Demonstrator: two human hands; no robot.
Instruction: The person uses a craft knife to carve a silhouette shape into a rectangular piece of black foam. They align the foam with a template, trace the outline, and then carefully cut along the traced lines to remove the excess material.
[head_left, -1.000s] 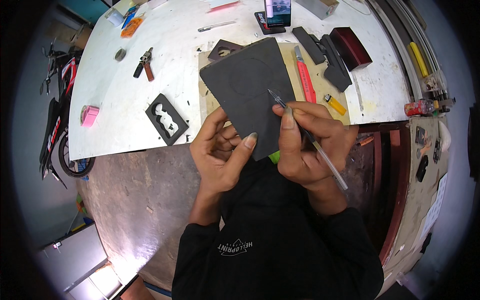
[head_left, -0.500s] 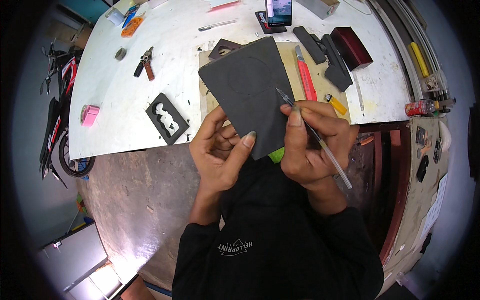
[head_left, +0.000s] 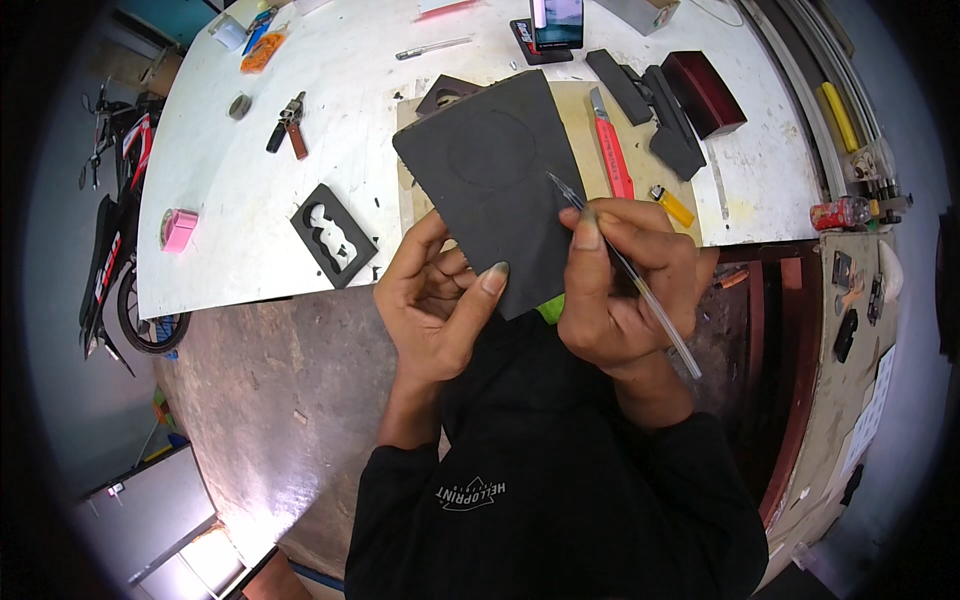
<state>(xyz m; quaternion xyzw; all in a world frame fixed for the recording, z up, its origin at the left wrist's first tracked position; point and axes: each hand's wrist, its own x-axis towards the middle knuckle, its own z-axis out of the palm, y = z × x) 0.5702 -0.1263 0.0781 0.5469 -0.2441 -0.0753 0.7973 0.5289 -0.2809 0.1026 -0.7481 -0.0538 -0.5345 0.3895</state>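
Observation:
A thick black foam block is tilted up over the table edge, with a faint circle outlined on its upper face. My left hand grips its lower left corner, thumb on the face and fingers behind. In my right hand is a clear-barrelled pen, pinched between thumb and fingers. Its tip points at the foam just below and right of the circle; whether it touches, I cannot tell. Behind the block lies another dark foam piece, partly hidden, and to the left a black foam frame with a wavy cutout.
A red cutter knife and a yellow lighter lie right of the block. Black foam pieces and a dark red box sit farther right. A phone stands at the back. Pink tape rests at the left.
The foam block and both hands have shifted very slightly to the left. The pen tip has moved a little up and left with them; both grips are unchanged.

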